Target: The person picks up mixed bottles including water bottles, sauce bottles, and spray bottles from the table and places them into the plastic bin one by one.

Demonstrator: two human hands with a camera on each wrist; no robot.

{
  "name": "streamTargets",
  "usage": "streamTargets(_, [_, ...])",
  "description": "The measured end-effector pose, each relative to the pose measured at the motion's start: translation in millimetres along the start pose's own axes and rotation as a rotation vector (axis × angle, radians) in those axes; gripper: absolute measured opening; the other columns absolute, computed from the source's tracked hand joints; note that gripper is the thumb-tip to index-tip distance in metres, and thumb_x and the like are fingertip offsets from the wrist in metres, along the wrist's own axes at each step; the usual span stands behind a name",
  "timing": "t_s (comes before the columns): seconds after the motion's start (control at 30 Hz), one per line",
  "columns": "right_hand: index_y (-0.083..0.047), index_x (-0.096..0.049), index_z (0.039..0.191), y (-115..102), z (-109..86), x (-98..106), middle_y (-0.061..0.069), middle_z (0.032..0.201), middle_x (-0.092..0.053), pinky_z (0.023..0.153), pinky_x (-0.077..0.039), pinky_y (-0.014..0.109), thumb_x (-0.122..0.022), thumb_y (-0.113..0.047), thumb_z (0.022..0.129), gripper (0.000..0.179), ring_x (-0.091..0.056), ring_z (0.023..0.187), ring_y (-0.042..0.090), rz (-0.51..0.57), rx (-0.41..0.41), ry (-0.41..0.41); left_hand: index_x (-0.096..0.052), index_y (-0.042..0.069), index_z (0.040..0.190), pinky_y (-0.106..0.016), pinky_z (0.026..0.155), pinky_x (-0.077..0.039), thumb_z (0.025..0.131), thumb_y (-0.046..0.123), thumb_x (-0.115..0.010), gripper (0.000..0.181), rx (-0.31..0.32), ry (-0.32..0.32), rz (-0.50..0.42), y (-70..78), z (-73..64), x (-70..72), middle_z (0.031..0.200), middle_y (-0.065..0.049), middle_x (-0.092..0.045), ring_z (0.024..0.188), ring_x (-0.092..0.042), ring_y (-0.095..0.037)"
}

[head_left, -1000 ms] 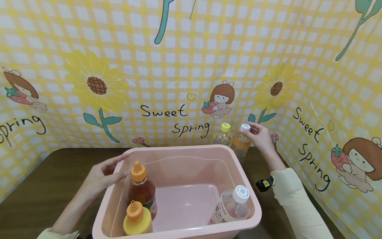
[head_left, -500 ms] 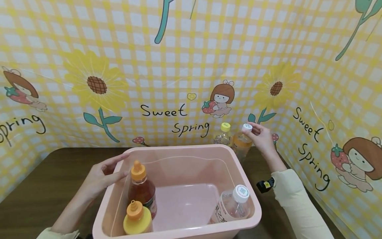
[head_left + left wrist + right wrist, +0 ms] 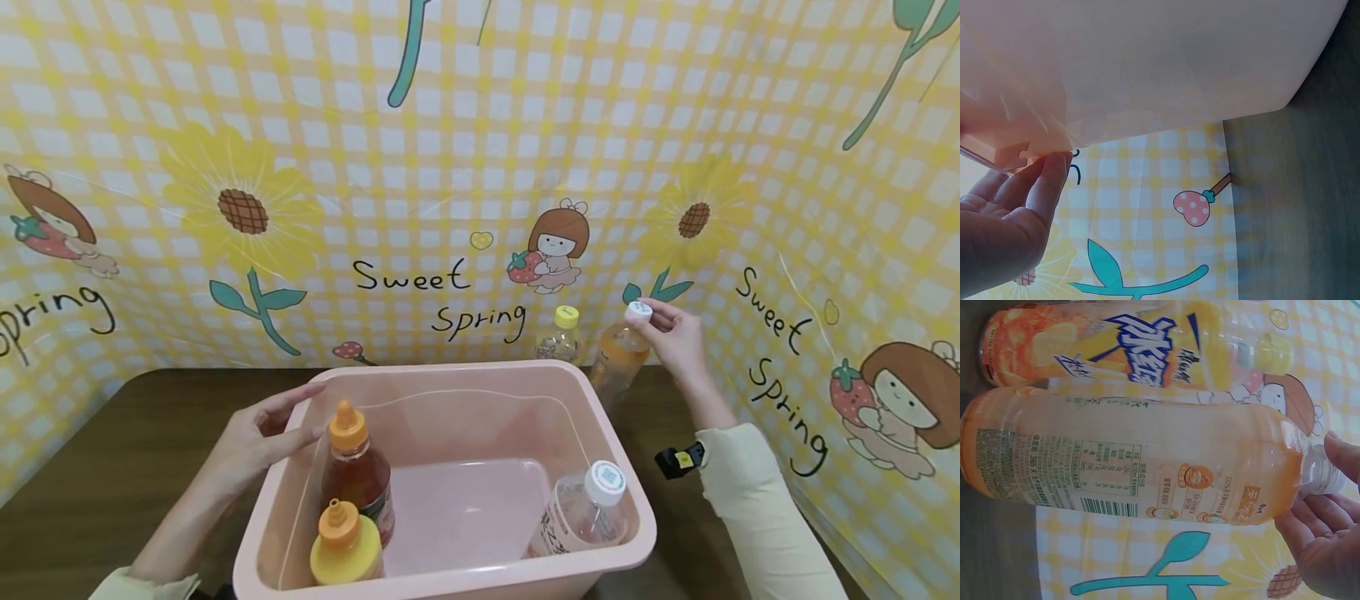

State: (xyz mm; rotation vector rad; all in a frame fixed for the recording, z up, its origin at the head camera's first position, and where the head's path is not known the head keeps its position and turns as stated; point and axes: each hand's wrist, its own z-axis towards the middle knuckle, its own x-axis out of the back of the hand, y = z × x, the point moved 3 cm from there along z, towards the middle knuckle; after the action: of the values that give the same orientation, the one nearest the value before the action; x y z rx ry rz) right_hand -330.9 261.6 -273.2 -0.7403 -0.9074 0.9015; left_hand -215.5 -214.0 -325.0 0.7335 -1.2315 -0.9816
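My left hand grips the left rim of a pink plastic bin, thumb over the edge. The left wrist view catches its fingers bent at the rim. Behind the bin's far right corner, my right hand pinches the white cap of a clear bottle with an orange label. The right wrist view shows this bottle's printed label, with thumb and fingers at its neck. Beside it stands a yellow-capped iced tea bottle, its lower part hidden by the bin in the head view.
Inside the bin, a dark red squeeze bottle and a yellow squeeze bottle stand at the left. A clear bottle with a white cap leans at the right. A checked cloth backdrop rises behind the dark wooden table.
The right hand has moved a little to the right with the orange-labelled bottle, widening the gap to the yellow-capped one. My left hand stays on the bin's rim.
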Motion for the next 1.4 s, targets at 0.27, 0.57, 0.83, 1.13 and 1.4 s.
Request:
streamTargets(0.27, [0.006, -0.057, 0.118, -16, -4.1, 19, 0.009, 0.107, -0.064, 0.06, -0.046, 0.01, -0.068, -0.024, 0.082, 0.048, -0.056, 0.078, -0.01, -0.008, 0.034, 0.042, -0.047, 0.002, 0.131, -0.019, 0.07, -0.048, 0.083, 0.017, -0.066, 0.054, -0.009, 0.002, 0.011, 0.8, 0.3, -0.3, 0.125, -0.02, -0.052, 0.091, -0.052, 0.006])
streamTargets(0.57, [0.006, -0.055, 0.12, -37, -12.1, 36, -0.008, 0.099, -0.067, 0.044, -0.047, 0.019, -0.069, -0.023, 0.082, 0.051, -0.06, 0.073, -0.005, 0.056, 0.043, 0.053, -0.047, 0.003, 0.132, -0.02, 0.071, -0.048, 0.084, 0.021, -0.066, 0.054, -0.012, -0.011, 0.019, 0.9, -1.1, 0.5, 0.121, -0.003, -0.056, 0.092, -0.052, 0.005])
streamTargets(0.83, [0.003, -0.061, 0.113, -51, -15.9, 44, -0.019, 0.082, -0.066, 0.042, -0.045, 0.017, -0.071, -0.01, 0.079, 0.038, -0.063, 0.073, -0.001, 0.265, 0.081, 0.045, -0.048, 0.005, 0.132, -0.021, 0.072, -0.049, 0.084, 0.022, -0.066, 0.054, -0.003, -0.025, -0.003, 0.9, -2.7, 0.0, 0.119, 0.006, -0.055, 0.093, -0.052, 0.004])
streamTargets(1.13, [-0.01, -0.071, 0.096, -71, -22.1, 55, -0.013, 0.081, -0.068, 0.065, -0.048, 0.011, -0.071, -0.002, 0.076, 0.021, -0.063, 0.077, 0.0, 0.352, 0.165, 0.097, -0.047, 0.005, 0.132, -0.021, 0.071, -0.049, 0.084, 0.022, -0.066, 0.055, -0.001, -0.027, 0.007, 1.5, -2.3, -0.3, 0.126, -0.015, -0.052, 0.093, -0.052, 0.005])
streamTargets(1.4, [-0.006, -0.071, 0.096, -84, -26.8, 65, -0.007, 0.082, -0.07, 0.064, -0.048, 0.012, -0.071, 0.001, 0.074, 0.023, -0.065, 0.077, 0.003, 0.439, 0.174, 0.119, -0.047, 0.004, 0.132, -0.021, 0.071, -0.049, 0.084, 0.022, -0.066, 0.054, -0.009, -0.021, 0.011, 1.3, -2.0, -0.1, 0.122, -0.004, -0.055, 0.093, -0.052, 0.004])
